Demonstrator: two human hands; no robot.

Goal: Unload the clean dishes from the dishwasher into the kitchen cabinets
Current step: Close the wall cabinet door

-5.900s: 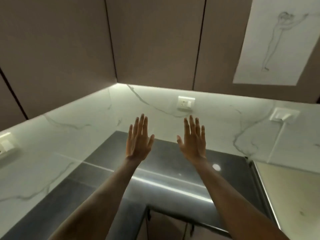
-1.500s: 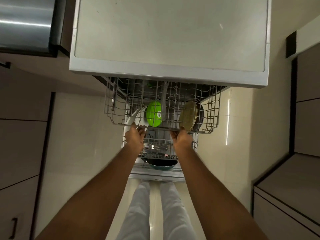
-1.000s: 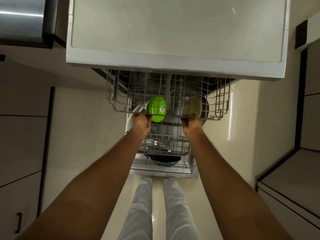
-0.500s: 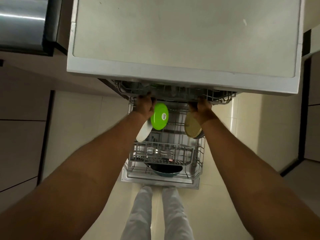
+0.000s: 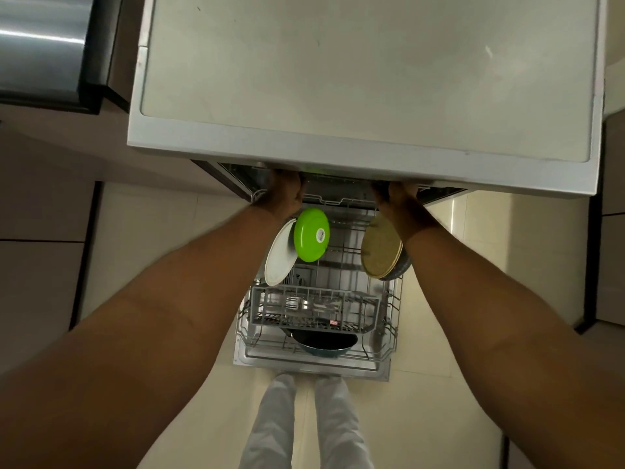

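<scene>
The white dishwasher (image 5: 338, 79) stands open below me. My left hand (image 5: 285, 194) and right hand (image 5: 399, 198) each grip the front rail of the upper rack (image 5: 341, 200), which sits almost fully inside; my fingertips are hidden under the machine's top edge. The lower rack (image 5: 392, 319) is pulled out over the open door (image 5: 311, 366). In it stand a white plate (image 5: 279, 257), a green plate (image 5: 311, 234), a tan plate (image 5: 380, 248) and a dark bowl (image 5: 405, 265) behind it. A cutlery basket (image 5: 314, 311) and a dark pan (image 5: 324, 343) sit nearer me.
A steel counter surface (image 5: 37, 45) lies at the top left. Cabinet fronts (image 5: 40, 282) line the left side and more cabinets (image 5: 612, 265) the right. My legs (image 5: 270, 418) stand on the tiled floor just before the open door.
Both hands have pushed the upper rack from pulled out to almost fully inside the dishwasher. The plates in the lower rack came into plain view as it slid in.
</scene>
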